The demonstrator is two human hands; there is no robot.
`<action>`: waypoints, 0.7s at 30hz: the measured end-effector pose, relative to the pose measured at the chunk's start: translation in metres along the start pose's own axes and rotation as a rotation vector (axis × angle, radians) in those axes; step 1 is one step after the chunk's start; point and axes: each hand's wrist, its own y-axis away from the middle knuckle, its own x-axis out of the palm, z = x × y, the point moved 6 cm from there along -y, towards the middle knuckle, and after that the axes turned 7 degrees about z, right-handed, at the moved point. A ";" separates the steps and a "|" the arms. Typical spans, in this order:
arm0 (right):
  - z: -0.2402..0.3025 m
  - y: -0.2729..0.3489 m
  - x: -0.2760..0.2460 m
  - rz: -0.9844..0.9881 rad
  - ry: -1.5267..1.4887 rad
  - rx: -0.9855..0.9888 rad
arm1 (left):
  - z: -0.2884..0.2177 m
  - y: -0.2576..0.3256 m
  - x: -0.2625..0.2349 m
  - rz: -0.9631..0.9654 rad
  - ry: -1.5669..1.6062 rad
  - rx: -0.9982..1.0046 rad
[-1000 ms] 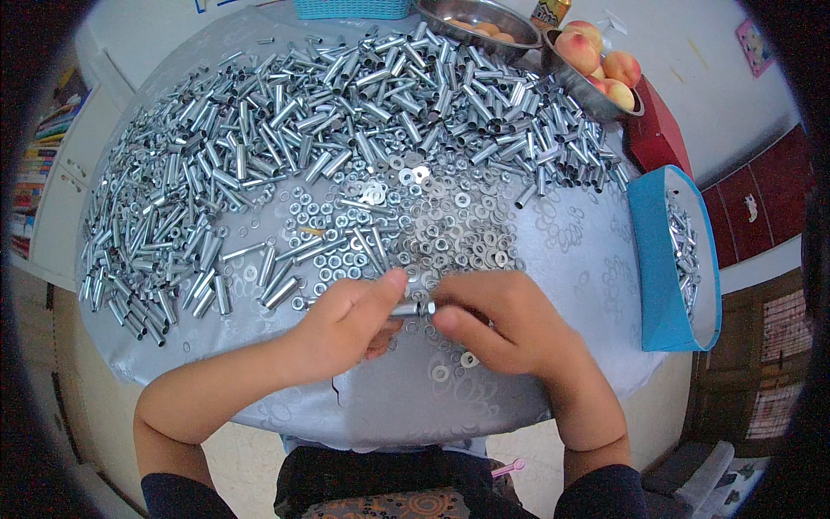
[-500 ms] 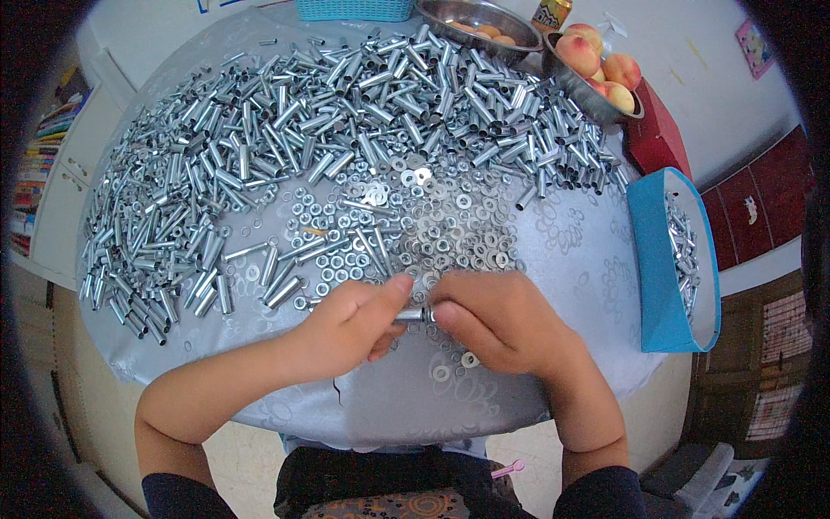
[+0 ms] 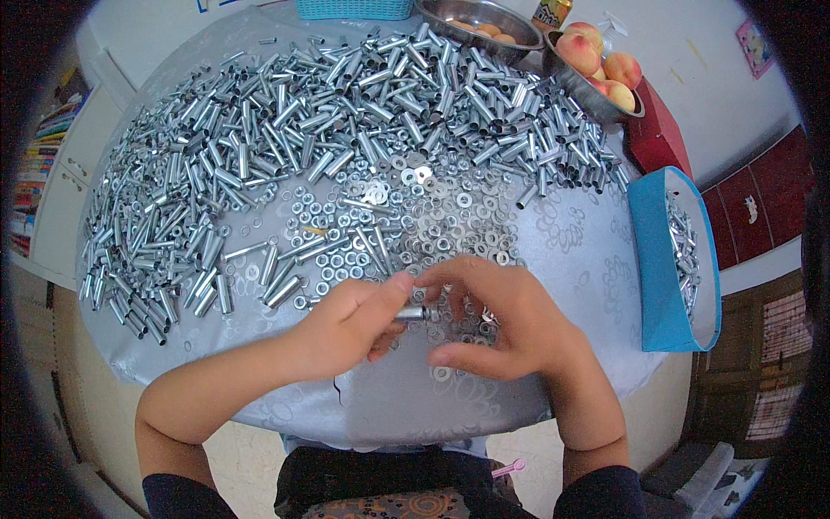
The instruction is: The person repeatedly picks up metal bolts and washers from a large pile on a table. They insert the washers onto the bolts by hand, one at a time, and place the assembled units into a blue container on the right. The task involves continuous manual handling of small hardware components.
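Note:
My left hand (image 3: pixel 347 325) is closed round a shiny metal sleeve (image 3: pixel 411 313), which lies level with its end sticking out to the right past the fingers. A ring or nut seems to sit at that end, but it is too small to be sure. Just right of it, my right hand (image 3: pixel 510 313) is open, thumb and fingers spread apart round the sleeve's end, without gripping it. Beneath and beyond both hands lie flat washers (image 3: pixel 464 201) and, to their left, hex nuts (image 3: pixel 323 261). Several long bolts (image 3: pixel 372 251) lie beyond my left hand.
A big heap of metal sleeves (image 3: pixel 320 104) curves across the far and left parts of the cloth-covered table (image 3: pixel 596 277). At right stands a blue bin (image 3: pixel 654 268) with metal pieces inside. Far right are a bowl of peaches (image 3: pixel 624 111), a steel bowl (image 3: pixel 519 52) and a red box (image 3: pixel 653 130).
My right hand has opened: its thumb and fingers, closed at the sleeve's end before, have come apart and off it. The left hand holds the sleeve in the same place.

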 end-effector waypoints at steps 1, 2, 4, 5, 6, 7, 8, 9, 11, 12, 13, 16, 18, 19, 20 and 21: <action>-0.001 0.000 0.000 -0.001 0.023 0.006 | 0.000 -0.001 -0.001 -0.003 0.025 0.007; -0.001 -0.001 0.000 -0.002 0.045 0.011 | -0.001 -0.001 0.000 0.001 0.023 0.007; -0.001 0.000 0.001 0.066 0.076 0.028 | -0.002 0.000 0.002 0.008 0.018 0.006; -0.001 0.000 0.003 0.100 0.091 0.036 | -0.002 -0.001 0.000 0.008 0.048 0.011; 0.001 -0.001 -0.001 -0.011 0.077 0.011 | -0.001 -0.002 -0.002 0.008 0.078 0.016; 0.002 -0.002 -0.001 -0.121 0.062 -0.016 | -0.001 -0.002 -0.003 0.006 0.108 0.020; 0.003 -0.002 -0.005 -0.232 0.047 -0.042 | -0.001 -0.002 -0.003 0.014 0.072 0.012; 0.002 -0.002 -0.002 -0.130 0.080 -0.043 | -0.001 -0.002 -0.001 0.022 0.035 0.003; -0.002 0.000 0.002 0.074 0.145 -0.046 | -0.001 -0.001 0.000 0.025 0.015 -0.009; 0.000 -0.001 -0.001 -0.023 0.083 -0.041 | -0.001 -0.001 0.000 0.020 0.031 -0.015; 0.002 -0.003 -0.002 -0.121 0.021 -0.034 | 0.000 -0.001 0.000 0.017 0.046 -0.021; -0.001 -0.002 -0.001 -0.042 0.075 -0.020 | 0.004 -0.004 -0.001 0.057 0.090 -0.006; 0.001 0.000 -0.001 0.024 0.106 -0.036 | -0.003 -0.001 0.003 0.061 -0.018 0.002; 0.004 0.001 -0.002 0.002 0.076 -0.056 | -0.006 0.001 0.005 0.063 -0.072 0.005; 0.007 0.001 -0.004 -0.020 0.047 -0.076 | -0.004 0.000 0.003 0.066 -0.036 0.009; 0.006 0.000 -0.006 -0.090 0.051 -0.066 | -0.002 -0.002 -0.001 0.068 0.001 0.012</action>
